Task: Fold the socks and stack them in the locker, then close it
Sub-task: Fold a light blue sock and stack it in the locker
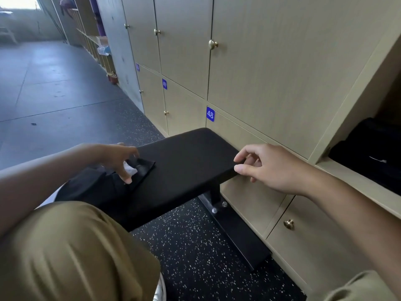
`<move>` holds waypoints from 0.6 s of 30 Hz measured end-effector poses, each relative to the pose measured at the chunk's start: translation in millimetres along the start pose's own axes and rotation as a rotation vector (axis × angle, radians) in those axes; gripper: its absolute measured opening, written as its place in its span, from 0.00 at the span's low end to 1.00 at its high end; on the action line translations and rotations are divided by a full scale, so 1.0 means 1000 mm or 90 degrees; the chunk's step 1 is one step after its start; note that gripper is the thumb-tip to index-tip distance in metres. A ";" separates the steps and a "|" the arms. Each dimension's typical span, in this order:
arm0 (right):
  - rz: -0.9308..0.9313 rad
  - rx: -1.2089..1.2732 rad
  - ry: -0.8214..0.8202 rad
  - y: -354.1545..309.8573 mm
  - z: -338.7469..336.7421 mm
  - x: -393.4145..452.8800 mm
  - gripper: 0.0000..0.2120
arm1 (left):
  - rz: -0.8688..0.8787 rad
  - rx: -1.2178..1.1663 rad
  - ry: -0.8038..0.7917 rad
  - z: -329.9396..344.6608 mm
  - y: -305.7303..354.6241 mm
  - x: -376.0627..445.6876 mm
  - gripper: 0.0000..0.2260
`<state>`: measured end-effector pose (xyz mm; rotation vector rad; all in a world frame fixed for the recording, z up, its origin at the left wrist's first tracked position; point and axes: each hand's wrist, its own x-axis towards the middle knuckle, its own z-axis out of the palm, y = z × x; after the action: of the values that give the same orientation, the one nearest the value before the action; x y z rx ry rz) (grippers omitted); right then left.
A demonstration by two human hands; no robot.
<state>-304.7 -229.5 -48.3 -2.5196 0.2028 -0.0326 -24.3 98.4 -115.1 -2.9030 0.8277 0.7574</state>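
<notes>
Nearest the camera: a knee in olive cloth [71, 253], filling the lower left. Beyond it, a black padded desk [184, 168] on a metal foot bolted over speckled dark floor [195, 257].

Readable writing: a blue tag "48" [210, 114] on the door just behind the desk, a blue tag "49" [164, 84] on the next door to the left. A third blue tag further left, too small to read.

Two hands in view. Left hand [118, 158] down on one dark folded sock [143, 169] at the desk's left edge, fingers curled, grip pinching the sock together with a small white scrap [130, 169]. More dark cloth beside it towards the knee, count not clear. Right hand [271, 168] above the desk's right corner, fingers loosely apart, grip on nothing.

At far right, one open locker [355, 179], a black bag [368, 153] inside, partly hidden by the locker's frame. Seven brass knobs visible on the pale wooden doors, one [213, 43] above tag 48, one [288, 223] below the right forearm.
</notes>
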 end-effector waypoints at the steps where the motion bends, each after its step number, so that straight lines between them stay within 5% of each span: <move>1: 0.001 0.000 -0.003 0.001 0.000 0.001 0.05 | 0.009 -0.020 0.002 0.000 0.001 0.001 0.40; 10: 0.004 0.000 -0.019 0.003 0.002 0.003 0.06 | 0.059 -0.170 -0.036 0.007 -0.018 0.017 0.40; 15: 0.005 -0.003 -0.023 0.003 0.001 0.002 0.07 | 0.093 -0.186 -0.011 0.006 -0.003 0.003 0.12; 18: 0.003 0.001 -0.027 0.001 0.001 0.001 0.07 | 0.128 -0.146 0.019 -0.003 -0.003 0.003 0.12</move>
<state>-303.5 -230.1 -50.2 -2.5164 0.1917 0.0225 -19.5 98.8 -113.5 -3.0673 1.1212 0.8808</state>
